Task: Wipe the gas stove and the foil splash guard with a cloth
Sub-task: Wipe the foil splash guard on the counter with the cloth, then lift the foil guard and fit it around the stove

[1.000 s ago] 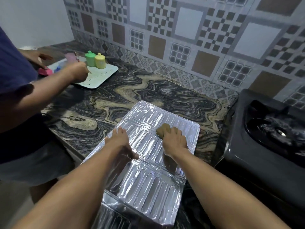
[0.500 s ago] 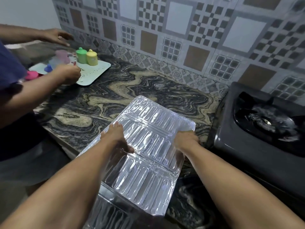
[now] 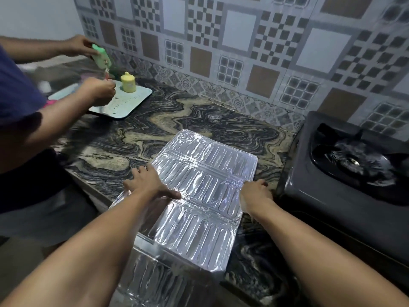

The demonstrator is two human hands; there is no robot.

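Observation:
The silver ribbed foil splash guard (image 3: 199,196) lies flat on the marbled counter (image 3: 124,149), and its near panels hang over the front edge. My left hand (image 3: 150,185) presses flat on its left side with the fingers spread. My right hand (image 3: 254,191) is curled at the guard's right edge, beside the stove. The brown cloth seen under it earlier is hidden beneath the hand. The dark grey gas stove (image 3: 332,196) stands to the right, its black burner (image 3: 352,160) near the wall.
Another person stands at the left, holding a green bottle (image 3: 100,55) over a pale tray (image 3: 126,105). A yellow bottle (image 3: 128,82) stands on that tray. A patterned tile wall runs along the back of the counter.
My right hand has swept with the cloth from the middle of the guard to its right edge. My left hand has stayed put. The other person has lifted the green bottle off the tray.

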